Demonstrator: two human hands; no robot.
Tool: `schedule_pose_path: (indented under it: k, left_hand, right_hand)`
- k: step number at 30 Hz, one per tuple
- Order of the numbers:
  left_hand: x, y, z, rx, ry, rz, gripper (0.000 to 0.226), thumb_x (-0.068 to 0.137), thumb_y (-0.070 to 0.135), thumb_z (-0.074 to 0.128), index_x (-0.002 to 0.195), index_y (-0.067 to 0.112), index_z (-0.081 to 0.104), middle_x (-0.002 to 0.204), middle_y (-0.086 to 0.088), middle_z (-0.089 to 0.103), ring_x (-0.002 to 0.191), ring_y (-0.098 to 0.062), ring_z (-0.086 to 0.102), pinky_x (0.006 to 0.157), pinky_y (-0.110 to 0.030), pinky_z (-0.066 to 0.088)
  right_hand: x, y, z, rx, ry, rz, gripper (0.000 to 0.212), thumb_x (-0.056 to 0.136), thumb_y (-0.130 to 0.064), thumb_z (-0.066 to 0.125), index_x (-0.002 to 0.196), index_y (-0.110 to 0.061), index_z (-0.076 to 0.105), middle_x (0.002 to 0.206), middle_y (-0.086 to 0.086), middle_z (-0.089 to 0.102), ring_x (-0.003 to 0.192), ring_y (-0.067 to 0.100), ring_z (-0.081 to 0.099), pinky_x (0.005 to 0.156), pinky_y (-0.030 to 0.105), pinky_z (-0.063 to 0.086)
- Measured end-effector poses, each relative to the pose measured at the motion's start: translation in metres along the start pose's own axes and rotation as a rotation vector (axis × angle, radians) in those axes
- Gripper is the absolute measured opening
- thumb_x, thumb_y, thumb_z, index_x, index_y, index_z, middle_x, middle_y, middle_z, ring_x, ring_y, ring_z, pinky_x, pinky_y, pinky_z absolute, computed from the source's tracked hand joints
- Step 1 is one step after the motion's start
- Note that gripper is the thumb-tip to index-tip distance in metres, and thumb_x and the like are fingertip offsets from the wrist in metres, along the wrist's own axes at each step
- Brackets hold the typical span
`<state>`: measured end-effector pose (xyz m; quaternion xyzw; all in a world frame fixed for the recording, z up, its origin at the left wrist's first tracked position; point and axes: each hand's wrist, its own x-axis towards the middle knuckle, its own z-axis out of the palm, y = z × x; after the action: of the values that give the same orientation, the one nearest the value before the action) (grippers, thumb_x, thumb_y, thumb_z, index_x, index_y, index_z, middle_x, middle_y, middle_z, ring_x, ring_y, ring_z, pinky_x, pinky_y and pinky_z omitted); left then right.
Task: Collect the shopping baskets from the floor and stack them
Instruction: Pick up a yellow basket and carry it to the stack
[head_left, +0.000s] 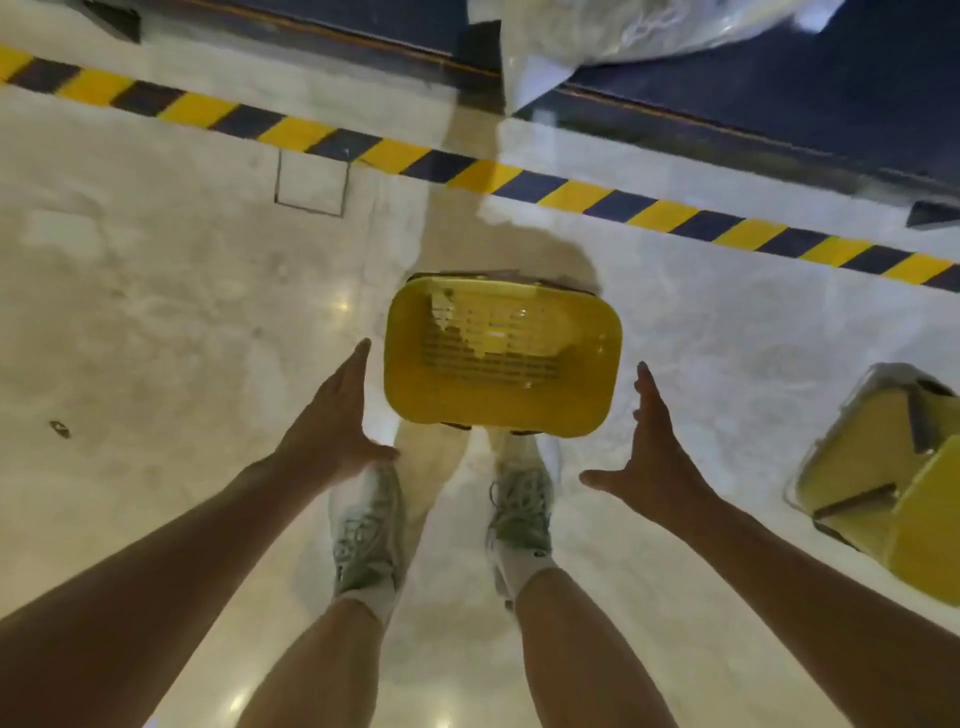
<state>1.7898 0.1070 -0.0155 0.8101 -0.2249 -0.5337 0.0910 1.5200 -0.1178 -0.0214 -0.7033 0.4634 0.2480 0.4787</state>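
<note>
A yellow shopping basket sits on the pale polished floor just beyond the person's two sneakers, its slotted bottom showing from above. The left hand and right hand reach down on either side of it, fingers straight and spread, both released and touching nothing. A second yellow basket lies tipped at the right edge. A yellow-and-black striped line crosses the far floor.
</note>
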Motion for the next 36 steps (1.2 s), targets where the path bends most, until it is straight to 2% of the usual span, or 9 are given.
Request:
schedule_pose_path:
  k: [3, 5, 8, 11, 14, 19, 24, 31, 36]
  left_hand:
    - [0.03, -0.015, 0.026, -0.11, 0.019, 0.043, 0.136, 0.067, 0.013, 0.093, 0.16, 0.026, -0.006, 0.166, -0.003, 0.023, 0.147, -0.029, 0.032, 0.114, -0.05, 0.038]
    - [0.041, -0.02, 0.039, -0.172, 0.056, 0.096, 0.134, 0.069, 0.008, 0.089, 0.159, 0.034, -0.008, 0.155, -0.003, 0.041, 0.132, -0.028, 0.05, 0.1, -0.05, 0.051]
    - [0.047, -0.025, 0.054, -0.234, 0.169, 0.119, 0.129, 0.075, 0.013, 0.086, 0.157, 0.041, -0.009, 0.138, 0.014, 0.053, 0.104, -0.005, 0.062, 0.079, -0.02, 0.054]
    - [0.041, -0.027, 0.056, -0.337, 0.21, 0.138, 0.12, 0.077, 0.019, 0.086, 0.157, 0.043, 0.0, 0.118, 0.043, 0.054, 0.096, 0.019, 0.06, 0.064, 0.003, 0.044]
    - [0.02, -0.022, 0.039, -0.365, 0.23, 0.173, 0.118, 0.074, 0.02, 0.088, 0.153, 0.051, 0.006, 0.114, 0.056, 0.048, 0.098, 0.026, 0.056, 0.066, 0.007, 0.041]
    - [-0.045, 0.011, -0.02, -0.399, 0.263, 0.261, 0.113, 0.068, 0.016, 0.091, 0.148, 0.045, 0.017, 0.118, 0.051, 0.051, 0.105, 0.021, 0.056, 0.07, 0.005, 0.043]
    - [-0.142, 0.047, -0.099, -0.458, 0.362, 0.338, 0.105, 0.066, 0.029, 0.084, 0.148, 0.036, 0.02, 0.133, 0.051, 0.041, 0.114, 0.022, 0.052, 0.078, 0.004, 0.043]
    - [-0.313, 0.07, -0.207, -0.583, 0.539, 0.254, 0.109, 0.064, 0.04, 0.09, 0.14, 0.069, 0.018, 0.132, 0.053, 0.037, 0.119, 0.006, 0.056, 0.086, -0.015, 0.052]
    - [-0.434, 0.068, -0.238, -0.632, 0.657, 0.212, 0.113, 0.064, 0.039, 0.09, 0.144, 0.066, 0.015, 0.136, 0.05, 0.037, 0.117, 0.023, 0.048, 0.075, 0.004, 0.045]
  right_hand:
    - [0.032, 0.017, 0.022, 0.061, 0.004, -0.007, 0.148, 0.061, -0.016, 0.094, 0.152, -0.042, -0.019, 0.165, -0.013, 0.002, 0.146, 0.022, 0.029, 0.107, 0.047, 0.044]
    - [0.044, 0.019, 0.033, 0.092, 0.007, -0.033, 0.149, 0.061, -0.011, 0.093, 0.15, -0.048, -0.02, 0.161, -0.015, 0.015, 0.132, 0.017, 0.044, 0.09, 0.045, 0.055]
    - [0.051, 0.024, 0.043, 0.157, 0.072, -0.086, 0.143, 0.062, -0.01, 0.092, 0.149, -0.051, -0.013, 0.141, -0.034, 0.036, 0.113, 0.008, 0.053, 0.069, 0.025, 0.053]
    - [0.043, 0.014, 0.039, 0.187, 0.115, -0.086, 0.13, 0.062, -0.031, 0.092, 0.147, -0.057, -0.003, 0.113, -0.059, 0.04, 0.098, 0.005, 0.058, 0.067, 0.025, 0.052]
    - [0.022, -0.004, 0.022, 0.201, 0.089, -0.093, 0.124, 0.06, -0.043, 0.09, 0.146, -0.059, 0.002, 0.112, -0.059, 0.042, 0.094, -0.008, 0.059, 0.07, 0.028, 0.055]
    - [-0.025, -0.056, -0.021, 0.18, 0.064, -0.161, 0.123, 0.067, -0.026, 0.091, 0.151, -0.05, 0.004, 0.116, -0.058, 0.042, 0.1, -0.027, 0.053, 0.073, 0.022, 0.053]
    - [-0.088, -0.144, -0.071, 0.209, 0.045, -0.303, 0.121, 0.069, -0.01, 0.09, 0.151, -0.051, 0.01, 0.123, -0.05, 0.048, 0.107, -0.017, 0.057, 0.071, 0.014, 0.056]
    - [-0.206, -0.3, -0.135, 0.142, -0.042, -0.491, 0.119, 0.068, -0.03, 0.088, 0.15, -0.054, 0.006, 0.124, -0.052, 0.044, 0.115, -0.006, 0.057, 0.079, 0.025, 0.057]
    - [-0.295, -0.391, -0.146, 0.128, -0.175, -0.608, 0.113, 0.075, -0.012, 0.084, 0.151, -0.053, 0.011, 0.132, -0.035, 0.053, 0.122, 0.006, 0.058, 0.085, 0.039, 0.06]
